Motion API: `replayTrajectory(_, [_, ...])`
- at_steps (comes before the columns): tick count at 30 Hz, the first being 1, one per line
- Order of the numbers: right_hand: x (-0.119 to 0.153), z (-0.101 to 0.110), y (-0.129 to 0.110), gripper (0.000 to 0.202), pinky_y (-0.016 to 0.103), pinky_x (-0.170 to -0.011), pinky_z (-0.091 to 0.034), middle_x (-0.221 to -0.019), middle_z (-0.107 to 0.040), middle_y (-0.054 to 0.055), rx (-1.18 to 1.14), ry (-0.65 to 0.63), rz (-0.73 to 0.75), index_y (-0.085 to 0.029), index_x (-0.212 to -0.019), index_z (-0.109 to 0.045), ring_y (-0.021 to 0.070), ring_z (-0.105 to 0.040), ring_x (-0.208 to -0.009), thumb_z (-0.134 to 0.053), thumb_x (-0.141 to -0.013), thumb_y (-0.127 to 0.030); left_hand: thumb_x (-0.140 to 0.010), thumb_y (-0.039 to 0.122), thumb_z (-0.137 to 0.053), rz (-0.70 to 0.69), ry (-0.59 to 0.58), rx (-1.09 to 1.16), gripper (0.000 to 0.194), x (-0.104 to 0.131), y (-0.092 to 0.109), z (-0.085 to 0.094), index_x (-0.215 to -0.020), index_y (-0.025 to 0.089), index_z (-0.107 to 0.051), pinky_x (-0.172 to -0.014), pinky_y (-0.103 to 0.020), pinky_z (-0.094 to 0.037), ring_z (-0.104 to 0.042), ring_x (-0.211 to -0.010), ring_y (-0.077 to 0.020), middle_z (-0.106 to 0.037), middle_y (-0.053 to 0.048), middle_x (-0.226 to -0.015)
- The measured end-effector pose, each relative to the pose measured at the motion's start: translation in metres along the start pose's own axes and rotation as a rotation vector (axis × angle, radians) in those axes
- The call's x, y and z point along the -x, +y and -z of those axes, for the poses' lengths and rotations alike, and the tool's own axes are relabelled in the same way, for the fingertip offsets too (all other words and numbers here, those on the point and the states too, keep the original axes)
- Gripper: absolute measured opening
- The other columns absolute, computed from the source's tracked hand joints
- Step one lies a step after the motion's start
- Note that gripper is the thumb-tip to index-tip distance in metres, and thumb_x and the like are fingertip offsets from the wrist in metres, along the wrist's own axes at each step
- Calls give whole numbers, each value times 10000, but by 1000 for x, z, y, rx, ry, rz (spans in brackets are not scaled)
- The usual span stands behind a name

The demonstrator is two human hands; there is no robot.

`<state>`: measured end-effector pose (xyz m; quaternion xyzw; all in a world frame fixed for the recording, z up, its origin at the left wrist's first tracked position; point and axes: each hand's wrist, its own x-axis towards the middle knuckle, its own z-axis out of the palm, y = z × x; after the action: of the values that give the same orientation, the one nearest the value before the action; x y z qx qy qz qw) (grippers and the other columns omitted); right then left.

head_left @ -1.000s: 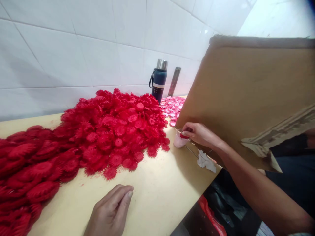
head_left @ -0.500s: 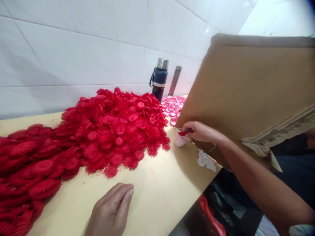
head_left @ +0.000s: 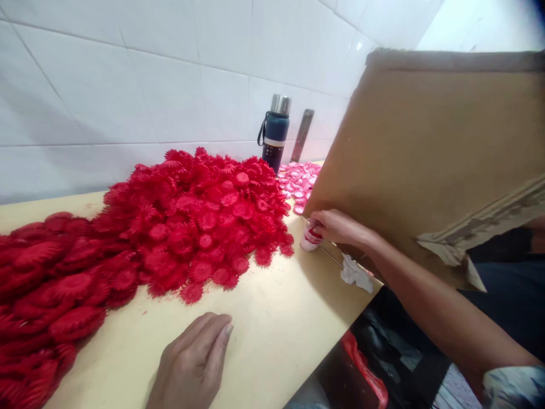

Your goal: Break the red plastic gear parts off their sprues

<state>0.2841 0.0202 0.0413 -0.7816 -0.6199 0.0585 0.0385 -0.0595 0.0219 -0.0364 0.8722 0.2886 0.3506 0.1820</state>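
Note:
My left hand (head_left: 191,360) rests over the near part of the table, closed, its thumb pressed against the curled fingers. Whatever it may hold is hidden. My right hand (head_left: 334,226) reaches to a small pink cup (head_left: 310,243) and pinches a red, flower-shaped piece (head_left: 314,234) at the cup's mouth. A thin metal rod (head_left: 331,257) lies by the cup, with a crumpled white tissue (head_left: 356,275) on it. Left of the cup spreads a large heap of red flower-shaped pieces (head_left: 204,221) with fringed edges.
Stacked red pieces (head_left: 55,289) fill the table's left side. Against the tiled wall stand a dark blue flask (head_left: 275,133) and a dark upright bar (head_left: 302,136). Pink-and-white pieces (head_left: 298,182) lie behind the cup. A big cardboard box (head_left: 426,147) rises at right, beside the table (head_left: 264,335).
My right hand has lowered slightly, bringing the red piece down into the pink cup's mouth. My left hand stays in nearly the same place, still closed.

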Motion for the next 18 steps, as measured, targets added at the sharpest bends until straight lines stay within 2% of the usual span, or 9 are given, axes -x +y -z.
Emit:
replayTrajectory(3, [-1,-4,-1,136,229,-471,-239,-596,-594,1,-2,10,2,-181,-575,-554,112,-467,-512,-488,-629,-75,-851,235,-461,-23,-9,-32,176,-1,1,0,-815,171,-620,-605,-197,-489,-629,-655,-128,-648,-26,-734])
replayTrajectory(6, [-1,-4,0,132,225,-476,-255,-594,-595,0,-39,18,3,-175,-563,-558,111,-478,-526,-498,-635,-82,-856,234,-451,-47,-3,-62,181,-1,1,-1,-815,171,-616,-600,-202,-487,-625,-649,-128,-648,-25,-728])
replayTrajectory(12, [3,6,3,102,175,-490,-377,-736,-664,13,-284,-15,-29,-157,-769,-610,111,-567,-601,-518,-724,-147,-860,239,-439,-40,-46,-89,188,-1,0,-1,-810,184,-611,-594,-211,-490,-622,-648,-136,-647,-24,-727])
replayTrajectory(15, [8,10,7,82,182,-462,-390,-686,-651,35,-504,61,-109,-136,-775,-594,113,-556,-553,-525,-735,-154,-857,247,-439,-56,-31,-92,189,-1,0,-2,-812,187,-612,-611,-217,-498,-624,-649,-141,-652,-27,-728])
replayTrajectory(18, [14,10,8,76,182,-451,-379,-659,-640,32,-513,121,-128,-137,-754,-608,111,-542,-537,-545,-713,-139,-855,256,-439,-74,-6,-98,198,0,0,-2,-808,187,-619,-616,-220,-503,-629,-649,-146,-657,-30,-724])
